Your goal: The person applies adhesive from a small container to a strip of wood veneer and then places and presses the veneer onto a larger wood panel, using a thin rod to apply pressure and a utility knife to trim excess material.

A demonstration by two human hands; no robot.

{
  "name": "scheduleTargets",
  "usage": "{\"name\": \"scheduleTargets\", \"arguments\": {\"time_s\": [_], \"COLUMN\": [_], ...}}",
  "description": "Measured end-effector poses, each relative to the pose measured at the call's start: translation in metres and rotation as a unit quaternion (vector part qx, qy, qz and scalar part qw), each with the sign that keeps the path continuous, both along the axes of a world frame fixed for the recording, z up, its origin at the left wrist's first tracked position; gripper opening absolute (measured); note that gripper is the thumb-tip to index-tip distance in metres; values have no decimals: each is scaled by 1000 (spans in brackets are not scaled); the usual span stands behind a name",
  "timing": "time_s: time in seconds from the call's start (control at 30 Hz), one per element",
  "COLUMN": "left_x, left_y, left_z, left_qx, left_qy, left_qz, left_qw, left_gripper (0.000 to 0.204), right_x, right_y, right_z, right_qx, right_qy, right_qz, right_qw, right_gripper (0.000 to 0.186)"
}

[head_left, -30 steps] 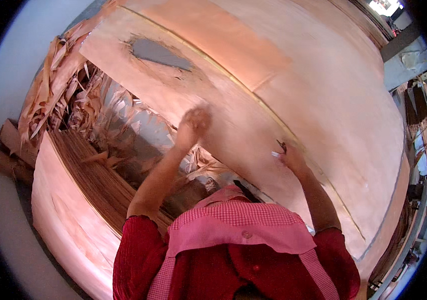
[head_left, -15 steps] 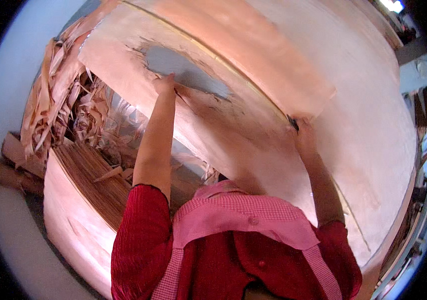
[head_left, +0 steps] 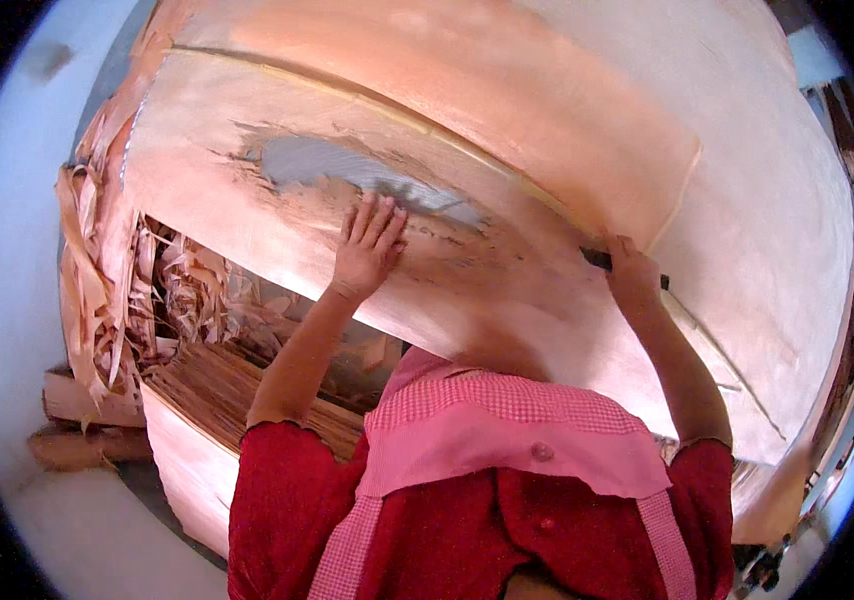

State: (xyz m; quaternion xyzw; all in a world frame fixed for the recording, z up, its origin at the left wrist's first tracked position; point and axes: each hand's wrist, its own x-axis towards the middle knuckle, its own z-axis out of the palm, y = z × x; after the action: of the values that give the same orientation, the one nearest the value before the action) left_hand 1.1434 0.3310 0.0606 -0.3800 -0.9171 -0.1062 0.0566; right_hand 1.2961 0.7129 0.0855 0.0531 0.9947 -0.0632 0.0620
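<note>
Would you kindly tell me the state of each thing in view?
Left hand: open, at the hole
Right hand: closed on the dark tool
Dark tool: gripped, partly hidden
Wood sheet: torn through
Long strip: lying along the wood sheet
Scraps: curled, heaped
Stack: layered
Pink apron: worn

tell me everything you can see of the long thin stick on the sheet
The stick is long, slim and yellowish tan, and looks like bamboo or wood. It lies on the thin pinkish sheet, running from the upper left, past the ragged hole, to the lower right; its curve may come partly from the lens. The right hand, gripping a dark tool, hides part of it; whether they touch is unclear. The left hand is apart from it.
</note>
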Motion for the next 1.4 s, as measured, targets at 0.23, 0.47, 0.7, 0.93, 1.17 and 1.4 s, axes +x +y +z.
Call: {"name": "scheduleTargets", "arguments": {"time_s": [0.23,0.47,0.7,0.93,1.17,1.4], "left_x": [-8,-34,-68,-62,-133,-297], "left_y": [-16,-17,-32,-37,-19,90], "left_z": [-10,-1,-17,-17,6,77], "left_qx": [-74,127,60,34,32,179], "left_qy": [-108,-286,-120,-159,-50,1], "left_qz": [-63,33,-70,-43,-105,-164], "left_qw": [989,949,988,986,993,970], "left_gripper": [72,56,45,48,42,52], "right_x": [-8,-66,-208,-291,-272,-182], "right_y": [-23,26,145,169,101,20], "right_z": [47,86,49,5,7,125], "right_qx": [63,138,166,71,3,113], "right_qy": [17,29,66,249,27,38], "right_qz": [-29,-101,-161,-251,-156,-43], "right_qw": [997,985,971,933,987,992], "right_gripper": [37,29,28,35,35,14]}}
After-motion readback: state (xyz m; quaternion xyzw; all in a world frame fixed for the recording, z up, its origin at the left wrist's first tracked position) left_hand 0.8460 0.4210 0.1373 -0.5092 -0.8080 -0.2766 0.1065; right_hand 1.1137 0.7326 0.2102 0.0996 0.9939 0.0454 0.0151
